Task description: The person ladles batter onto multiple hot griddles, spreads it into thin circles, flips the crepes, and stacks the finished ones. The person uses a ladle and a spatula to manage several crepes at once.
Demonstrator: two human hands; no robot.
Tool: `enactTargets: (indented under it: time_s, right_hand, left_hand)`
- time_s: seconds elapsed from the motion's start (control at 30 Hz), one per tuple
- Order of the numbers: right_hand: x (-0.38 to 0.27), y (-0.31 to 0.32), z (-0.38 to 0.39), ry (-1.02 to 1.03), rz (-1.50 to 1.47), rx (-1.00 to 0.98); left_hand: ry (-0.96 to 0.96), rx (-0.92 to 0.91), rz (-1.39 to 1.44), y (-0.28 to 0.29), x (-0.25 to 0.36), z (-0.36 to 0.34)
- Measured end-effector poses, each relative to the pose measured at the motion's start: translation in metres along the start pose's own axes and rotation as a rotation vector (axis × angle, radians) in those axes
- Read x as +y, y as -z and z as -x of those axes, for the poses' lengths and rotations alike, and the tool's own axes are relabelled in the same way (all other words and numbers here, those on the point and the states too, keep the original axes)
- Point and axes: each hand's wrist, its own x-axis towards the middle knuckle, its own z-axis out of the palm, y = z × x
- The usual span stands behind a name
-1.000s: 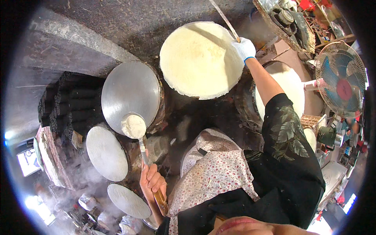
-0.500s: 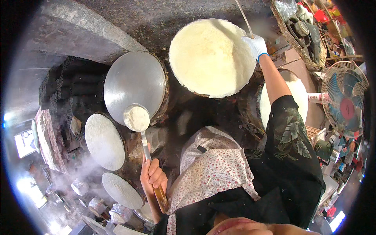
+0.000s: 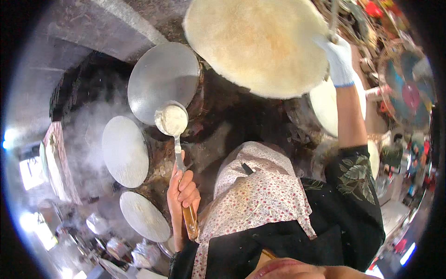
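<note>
My left hand [image 3: 185, 189] is wrapped round the wooden handle of a ladle [image 3: 177, 153]. Its round bowl is full of white batter [image 3: 173, 120] and is held over the near edge of a bare grey round griddle [image 3: 163, 76]. My right hand [image 3: 341, 60], in a white glove with a blue cuff, grips a thin stick [image 3: 334, 16] that points upward. Its fingers are at the right edge of a large, thin, pale-yellow round pancake [image 3: 258, 46] with browned patches. Whether they also pinch that edge is blurred. The pancake covers whatever lies beneath it.
Round griddles coated in white batter stand at left [image 3: 125, 151] and lower left [image 3: 145, 216], steam around them. Another white-coated griddle [image 3: 325, 107] is at right, below my right forearm. A fan [image 3: 411, 95] and cluttered shelves stand at far right.
The pancake looks larger and closer, raised with my right hand, which has moved up and right. My left hand still holds the batter-filled ladle; the whole view has shifted slightly.
</note>
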Motion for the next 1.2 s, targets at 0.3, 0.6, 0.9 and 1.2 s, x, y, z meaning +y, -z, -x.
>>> enactTargets:
  time_s: [0.3,0.6,0.9,1.2]
  right_hand:
    - [-0.055,0.301,0.363,-0.276,0.072,0.581]
    - [-0.116,0.571,0.642,-0.247,1.487,0.655]
    - [0.04,0.6,0.817,-0.316,1.707,0.514]
    - [0.221,0.538,0.943,-0.594,1.432,0.637]
  left_hand:
    - [0.301,-0.057,-0.245,0.083,-0.03,0.069]
    - [0.588,-0.106,-0.196,0.097,-0.182,0.126]
    - [0.725,-0.138,-0.188,0.094,-0.365,0.21]
    - [0.741,-0.141,-0.183,0.096,-0.447,0.257]
